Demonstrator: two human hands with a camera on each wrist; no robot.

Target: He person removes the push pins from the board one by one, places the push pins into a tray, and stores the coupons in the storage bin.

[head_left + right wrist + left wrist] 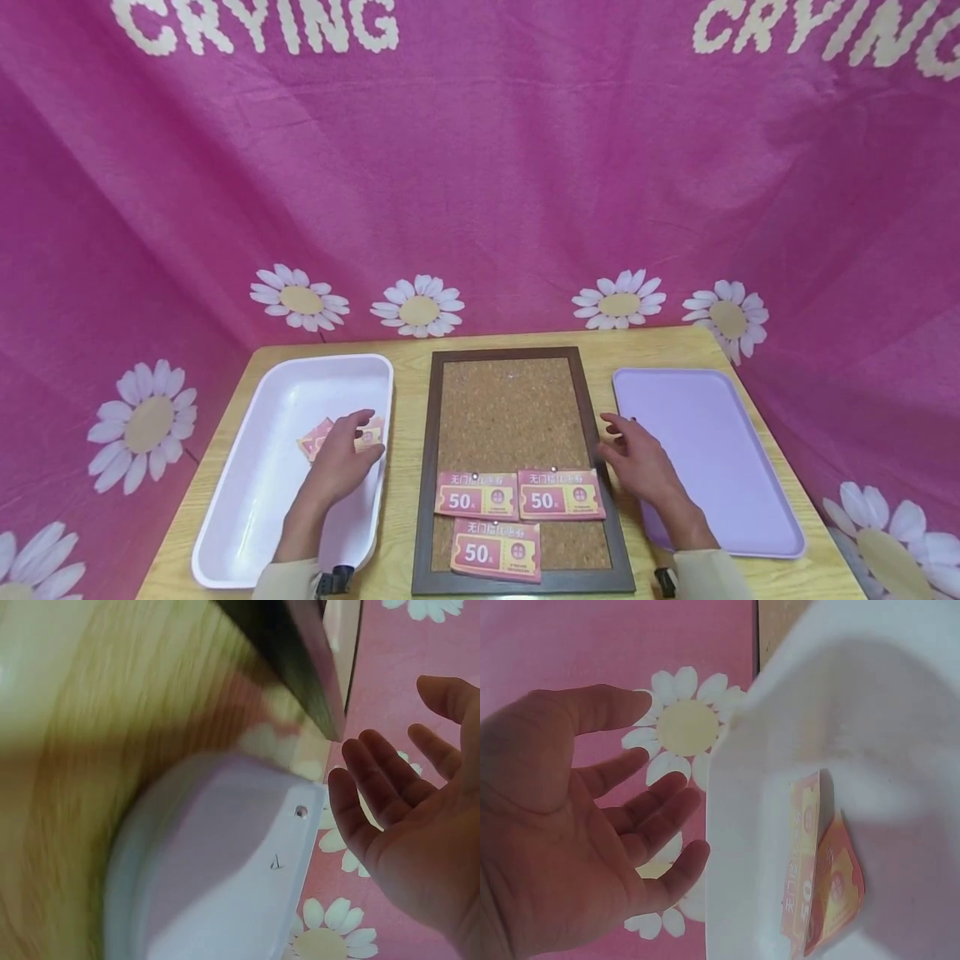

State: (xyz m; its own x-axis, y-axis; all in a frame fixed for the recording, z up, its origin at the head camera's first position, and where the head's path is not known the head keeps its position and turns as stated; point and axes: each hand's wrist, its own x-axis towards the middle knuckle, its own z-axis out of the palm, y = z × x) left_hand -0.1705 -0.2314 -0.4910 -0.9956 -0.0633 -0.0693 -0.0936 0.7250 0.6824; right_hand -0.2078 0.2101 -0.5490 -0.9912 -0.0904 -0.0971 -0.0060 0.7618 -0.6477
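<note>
My left hand [333, 471] hovers over the right side of a white plastic basin [255, 467], fingers relaxed and holding nothing. Beneath it, two printed 50-yuan paper coupons [838, 889] lie overlapping on the basin floor. A dark-framed cork board [510, 417] lies between the hands. Across its near half are three pink coupons, a left one [476, 496], a right one [561, 494] and a lower one [495, 552], each with a pin at its top edge. My right hand [647, 467] floats empty between the board's right edge and a purple tray [720, 467], fingers loosely bent.
Inside the purple tray, the right wrist view shows two small thumbtacks, one with its point up [276, 862] and another [301, 812] near the tray's edge. All of it stands on a wooden table [408, 392], backed by a pink curtain [487, 208] with daisies.
</note>
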